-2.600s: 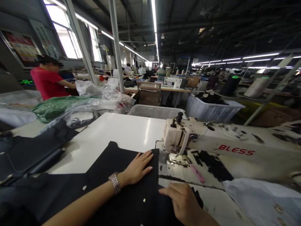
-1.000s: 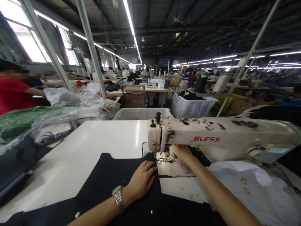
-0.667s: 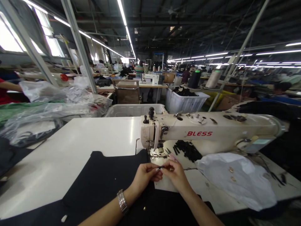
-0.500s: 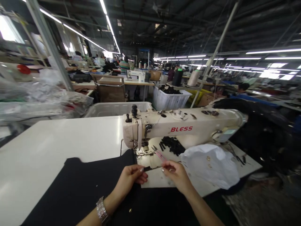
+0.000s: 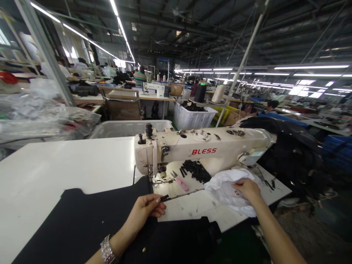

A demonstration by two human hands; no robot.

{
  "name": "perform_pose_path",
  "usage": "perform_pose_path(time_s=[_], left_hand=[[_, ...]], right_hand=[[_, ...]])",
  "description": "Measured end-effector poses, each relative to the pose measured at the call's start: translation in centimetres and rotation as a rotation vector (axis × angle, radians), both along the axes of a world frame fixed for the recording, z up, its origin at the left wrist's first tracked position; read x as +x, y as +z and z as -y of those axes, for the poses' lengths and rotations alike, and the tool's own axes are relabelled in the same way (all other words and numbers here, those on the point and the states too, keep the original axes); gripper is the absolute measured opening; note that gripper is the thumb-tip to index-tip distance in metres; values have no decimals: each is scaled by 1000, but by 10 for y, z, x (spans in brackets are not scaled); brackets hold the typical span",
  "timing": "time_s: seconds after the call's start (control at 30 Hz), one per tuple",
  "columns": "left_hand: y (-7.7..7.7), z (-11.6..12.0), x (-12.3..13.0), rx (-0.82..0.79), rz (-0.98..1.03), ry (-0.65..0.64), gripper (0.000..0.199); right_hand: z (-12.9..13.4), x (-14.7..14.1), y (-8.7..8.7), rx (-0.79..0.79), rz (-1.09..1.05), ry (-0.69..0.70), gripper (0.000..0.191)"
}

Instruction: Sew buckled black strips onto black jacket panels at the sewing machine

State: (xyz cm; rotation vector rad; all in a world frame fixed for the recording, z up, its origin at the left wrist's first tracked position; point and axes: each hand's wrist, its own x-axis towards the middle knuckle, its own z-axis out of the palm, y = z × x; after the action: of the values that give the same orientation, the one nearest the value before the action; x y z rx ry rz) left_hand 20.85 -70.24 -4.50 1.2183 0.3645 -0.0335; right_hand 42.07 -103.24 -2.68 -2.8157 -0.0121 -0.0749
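My left hand pinches a small black strip just in front of the sewing machine's needle area. Beneath that wrist lies a large dark fabric piece. Over at the right, my right hand has its fingertips together above a white plastic bag; what they hold, if anything, is too small to tell. A small gold ring shows on the bag beside the fingers. Pink-handled snips lie on the machine bed, next to a pile of black strips.
The white BLESS sewing machine stretches across the middle. A white tabletop extends left. Behind stand a white bin and thread cones. Dark material is heaped at the right. Other people sit farther back.
My right hand has moved right, away from my left hand, to the white bag. The left hand keeps the black strip. The view has shifted slightly right.
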Motion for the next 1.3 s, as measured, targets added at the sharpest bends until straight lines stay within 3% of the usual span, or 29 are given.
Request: perform_pose_path(time_s=[0.23, 0.4, 0.47, 0.6, 0.8, 1.0, 1.3], left_hand=[[-4, -1, 2, 8, 3, -24, 47], [-5, 0, 3, -31, 15, -39, 49], [-5, 1, 3, -39, 24, -35, 48], [-4, 3, 1, -60, 76, -1, 44], [1, 5, -2, -47, 139, 84, 43], [5, 4, -5, 6, 155, 121, 39], [0, 1, -4, -87, 228, 26, 36]], right_hand=[[-3, 4, 6, 39, -44, -7, 5], [-22, -36, 13, 76, 62, 46, 7], [-41, -64, 11, 208, 111, 156, 12], [-99, -115, 1, 699, 104, 437, 20], [-178, -142, -10, 1109, -146, 511, 26], [-198, -144, -17, 1191, -230, 559, 18], [-202, -142, -14, 1214, -386, 548, 27]])
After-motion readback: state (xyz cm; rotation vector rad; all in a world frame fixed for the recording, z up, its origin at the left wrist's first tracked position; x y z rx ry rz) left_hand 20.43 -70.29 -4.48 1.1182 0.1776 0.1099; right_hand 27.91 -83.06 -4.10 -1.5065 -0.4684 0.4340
